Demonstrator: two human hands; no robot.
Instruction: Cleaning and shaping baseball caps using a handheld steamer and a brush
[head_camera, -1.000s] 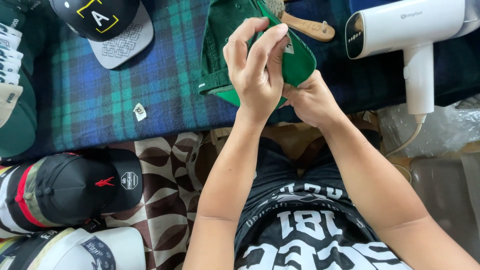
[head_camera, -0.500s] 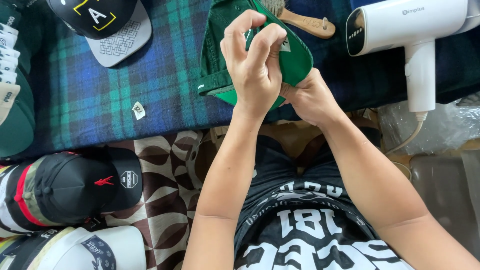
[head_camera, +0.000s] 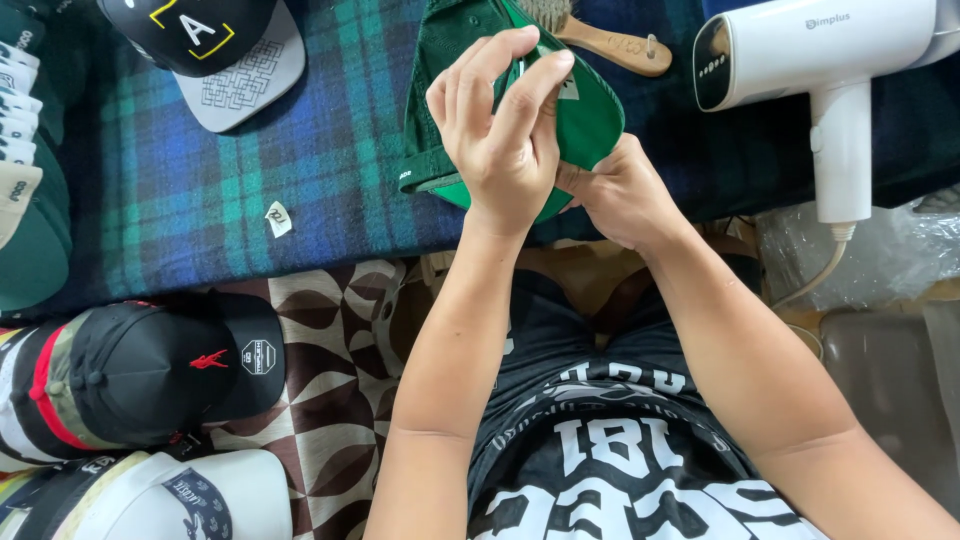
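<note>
Both my hands hold a green cap (head_camera: 592, 118) above a blue and green plaid cloth (head_camera: 330, 180). My left hand (head_camera: 500, 140) lies over the cap's brim, fingers curled onto its top edge. From below and to the right, my right hand (head_camera: 622, 195) grips the brim's lower edge, its fingers partly hidden behind my left hand. The dark green crown (head_camera: 445, 60) of the cap hangs to the left of the brim.
A white hand-held steamer (head_camera: 820, 60) lies at the top right, a wooden brush (head_camera: 610, 45) beside the cap. A black cap with a grey brim (head_camera: 210, 45) sits top left. More caps (head_camera: 150, 370) are stacked at the lower left. A small sticker (head_camera: 278, 218) lies on the cloth.
My left hand's fingers have shifted slightly along the brim's top edge. The cap and my right hand stay about where they were.
</note>
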